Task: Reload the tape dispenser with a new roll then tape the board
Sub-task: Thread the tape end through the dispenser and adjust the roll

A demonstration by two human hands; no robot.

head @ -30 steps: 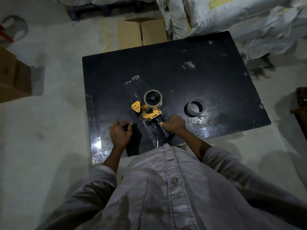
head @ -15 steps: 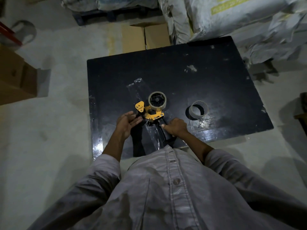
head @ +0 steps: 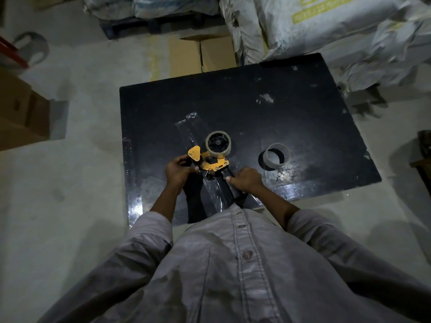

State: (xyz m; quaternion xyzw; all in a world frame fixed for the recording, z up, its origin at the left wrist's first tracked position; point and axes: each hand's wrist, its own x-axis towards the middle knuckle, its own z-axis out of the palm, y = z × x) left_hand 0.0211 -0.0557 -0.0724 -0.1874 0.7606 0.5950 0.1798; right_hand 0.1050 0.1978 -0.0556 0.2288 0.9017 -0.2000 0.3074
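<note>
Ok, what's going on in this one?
A person leans over a black rectangular board on the concrete floor. The right hand grips the handle of a yellow-and-black tape dispenser carrying a roll of clear tape; the left hand holds its front end near the yellow flap. An empty cardboard tape core stands on the board to the right, and clear tape strips lie stuck across the board.

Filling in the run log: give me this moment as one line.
left hand: grips tape dispenser front | right hand: holds its handle | tape roll: mounted | cardboard ring: lies on board
</note>
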